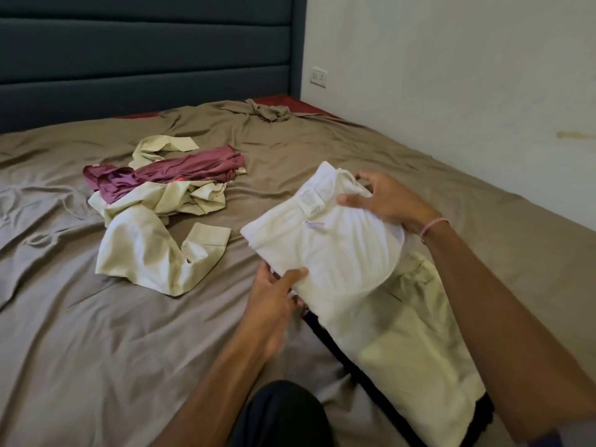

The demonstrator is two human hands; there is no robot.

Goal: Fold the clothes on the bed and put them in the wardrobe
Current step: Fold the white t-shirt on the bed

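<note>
A folded white garment (329,240) with a label near its collar hangs just above the bed. My left hand (277,295) grips its near left edge, thumb on top. My right hand (383,201) holds its far right end, fingers curled over the fold. Under it lies a folded pale cream garment (409,343) on top of a dark garment (380,391) whose edge shows along the left side. To the left on the brown bedsheet (96,333) sits an unfolded pile: a maroon garment (180,172) over crumpled cream clothes (154,240).
A dark blue padded headboard (145,59) stands at the back. A white wall (467,75) with a socket (318,77) runs along the bed's right side. The sheet is bunched at the far corner (267,112). My dark-clad knee (283,414) rests at the bed's near edge.
</note>
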